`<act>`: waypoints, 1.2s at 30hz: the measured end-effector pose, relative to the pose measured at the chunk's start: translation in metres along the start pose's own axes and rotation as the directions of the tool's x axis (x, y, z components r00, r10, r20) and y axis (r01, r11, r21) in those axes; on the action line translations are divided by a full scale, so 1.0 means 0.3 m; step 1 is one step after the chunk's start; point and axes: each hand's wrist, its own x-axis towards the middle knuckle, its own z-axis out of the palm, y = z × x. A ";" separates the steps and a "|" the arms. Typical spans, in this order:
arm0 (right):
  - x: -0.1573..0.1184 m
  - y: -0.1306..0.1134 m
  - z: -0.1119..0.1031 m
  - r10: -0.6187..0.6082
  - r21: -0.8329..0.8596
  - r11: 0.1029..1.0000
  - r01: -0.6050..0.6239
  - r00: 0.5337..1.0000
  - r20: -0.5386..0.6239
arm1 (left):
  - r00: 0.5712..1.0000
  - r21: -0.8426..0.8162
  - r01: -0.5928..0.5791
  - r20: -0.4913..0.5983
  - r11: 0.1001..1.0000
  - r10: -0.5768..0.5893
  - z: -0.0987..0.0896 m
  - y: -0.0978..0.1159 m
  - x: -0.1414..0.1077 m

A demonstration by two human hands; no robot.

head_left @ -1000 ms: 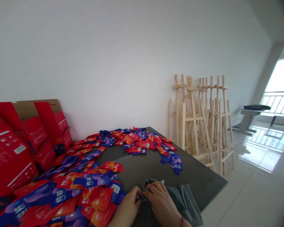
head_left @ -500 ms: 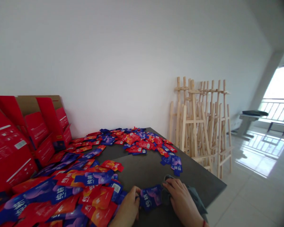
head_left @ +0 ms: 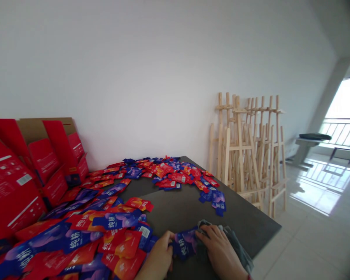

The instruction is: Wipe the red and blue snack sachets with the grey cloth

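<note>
A blue and purple packet with white lettering lies low over the dark table, between my two hands. My left hand pinches its left edge between thumb and fingers. Under my right hand is a bunched grey-green cloth, its fingers curled over the cloth at the packet's right end, and the cloth covers that end. To the left of my left hand, a heap of red and blue packets reaches close to the wrist.
Opened red cardboard boxes stand at the left on the dark table. More packets lie along the table's far side. Wooden easels lean against the white wall beyond the right edge. A grey stand is farther right.
My right hand and the cloth have slid a little left along the packet, covering more of its right end. My left hand keeps its pinch nearly in place. The view has shifted slightly.
</note>
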 end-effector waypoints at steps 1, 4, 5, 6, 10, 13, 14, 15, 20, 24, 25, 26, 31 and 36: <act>0.005 0.022 -0.005 0.058 -0.007 0.998 -0.058 0.998 0.008 | 1.000 -0.008 0.000 0.003 1.000 0.000 0.001 -0.002 0.002; 0.030 0.056 -0.032 0.184 -0.032 0.983 -0.183 0.982 0.034 | 1.000 -0.030 0.002 0.006 1.000 -0.002 0.004 -0.009 0.010; 0.040 0.050 -0.043 0.195 -0.029 0.980 -0.194 0.980 0.038 | 1.000 -0.033 0.001 0.008 0.999 -0.001 0.005 -0.011 0.012; 0.049 0.035 -0.053 0.187 -0.013 0.982 -0.187 0.982 0.035 | 1.000 -0.033 -0.005 0.009 0.999 0.006 0.007 -0.013 0.013; 0.077 -0.092 -0.061 -0.009 0.130 0.991 0.010 1.000 -0.006 | 0.999 -0.018 -0.032 -0.002 0.999 0.032 0.009 -0.017 0.015; 0.089 -0.168 -0.040 -0.110 0.167 0.980 0.106 0.994 0.015 | 0.999 -0.012 -0.041 -0.003 0.999 0.041 0.004 -0.014 0.012; 0.091 -0.176 -0.035 -0.106 0.161 0.982 0.100 0.994 0.026 | 0.999 -0.011 -0.037 0.004 0.999 0.038 0.002 -0.013 0.010; 0.092 -0.174 -0.031 -0.091 0.151 0.985 0.084 0.995 0.036 | 0.999 -0.010 -0.033 0.011 0.999 0.033 0.000 -0.012 0.009; 0.082 -0.069 -0.035 0.035 0.107 0.993 -0.041 0.997 0.065 | 0.999 -0.005 -0.039 0.019 0.999 0.039 0.003 -0.018 0.011; 0.074 0.048 -0.029 0.127 0.042 0.991 -0.129 0.990 0.064 | 1.000 0.010 -0.017 -0.012 1.000 0.017 0.004 -0.017 0.020; 0.075 0.074 -0.030 0.149 0.029 0.988 -0.151 0.987 0.056 | 1.000 0.029 -0.005 -0.030 1.000 0.006 -0.001 -0.010 0.017; 0.076 0.097 -0.034 0.174 0.022 0.984 -0.175 0.984 0.044 | 0.998 0.058 -0.015 -0.055 0.998 0.018 -0.008 0.001 0.011; 0.085 0.106 -0.110 0.220 0.130 0.968 -0.213 0.974 -0.045 | 0.873 0.450 -0.419 -0.039 0.789 0.486 -0.054 0.076 -0.057; 0.057 -0.066 -0.136 0.012 0.232 0.973 0.000 0.999 -0.053 | 0.797 0.675 -0.573 0.326 0.465 0.509 -0.042 0.083 -0.081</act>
